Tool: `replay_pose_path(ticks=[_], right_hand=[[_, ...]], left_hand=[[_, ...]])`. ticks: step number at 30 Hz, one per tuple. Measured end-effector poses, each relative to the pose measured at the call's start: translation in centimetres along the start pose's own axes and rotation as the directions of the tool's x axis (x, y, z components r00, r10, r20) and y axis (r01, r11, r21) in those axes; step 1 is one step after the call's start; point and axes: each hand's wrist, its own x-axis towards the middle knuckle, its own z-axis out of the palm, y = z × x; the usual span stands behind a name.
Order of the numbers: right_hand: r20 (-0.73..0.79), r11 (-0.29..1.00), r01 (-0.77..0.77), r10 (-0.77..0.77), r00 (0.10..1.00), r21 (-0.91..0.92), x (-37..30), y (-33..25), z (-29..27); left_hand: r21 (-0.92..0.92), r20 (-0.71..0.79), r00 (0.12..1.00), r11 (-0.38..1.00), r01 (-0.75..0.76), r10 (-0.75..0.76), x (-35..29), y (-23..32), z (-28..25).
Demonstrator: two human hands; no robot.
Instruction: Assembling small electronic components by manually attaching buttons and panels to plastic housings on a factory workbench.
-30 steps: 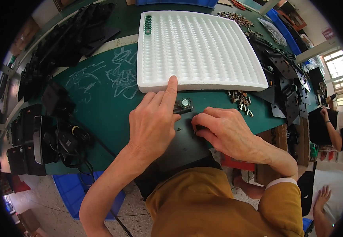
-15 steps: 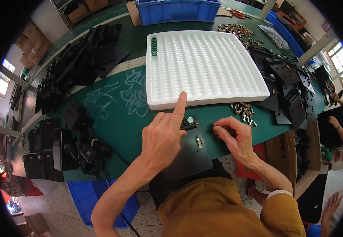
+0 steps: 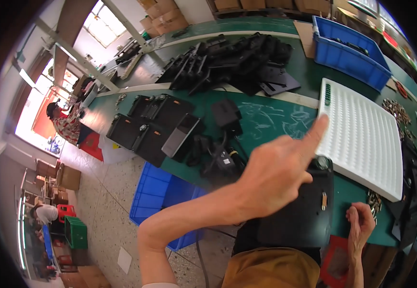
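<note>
My left hand [image 3: 278, 180], slightly blurred, stretches its index finger toward the left edge of a white dimpled foam tray [image 3: 366, 139]; the other fingers are curled and I see nothing held. A column of small green round parts [image 3: 327, 94] sits in the tray's far left corner. Below this hand, a black panel [image 3: 294, 230] overhangs the table edge near my lap. It carries a round glassy part [image 3: 321, 163] and a small brown-and-metal piece [image 3: 324, 200]. To its right, my right hand [image 3: 360, 223] has its fingers curled together, with nothing visible in them.
Finished-looking black panels [image 3: 146, 122] lie on the left, beside a black adapter and cables [image 3: 223, 161]. Behind are piled black parts [image 3: 227, 57] and a blue bin [image 3: 352, 55]. Small metal pieces [image 3: 396, 111] lie beyond the tray. A blue crate [image 3: 153, 192] stands on the floor.
The view has swung left, bringing more of the left table and floor into sight. My left index finger still points at the tray's edge; my right hand remains curled beside the panel.
</note>
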Motion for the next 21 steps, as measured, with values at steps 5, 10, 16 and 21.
replay_pose_path(ticks=[5,10,16,21], right_hand=[[-0.016,1.000,-0.007,0.007,1.000,-0.014,0.0,0.3,0.0],[-0.026,0.998,-0.019,0.017,1.000,-0.068,-0.1,0.2,-0.1],[-0.058,0.990,-0.059,0.052,0.997,-0.127,0.1,0.7,0.6],[-0.130,0.984,-0.064,0.042,0.991,-0.166,-0.4,1.6,0.0]], left_hand=[[0.073,-0.173,0.926,0.933,0.352,-0.336,0.5,-4.4,-9.0],[0.274,-0.406,0.802,0.779,0.564,-0.438,-2.4,-11.1,-18.0],[0.335,-0.581,0.672,0.618,0.711,-0.459,-6.5,-20.0,-27.7],[0.405,-0.639,0.636,0.514,0.756,-0.432,-7.1,-23.0,-31.7]])
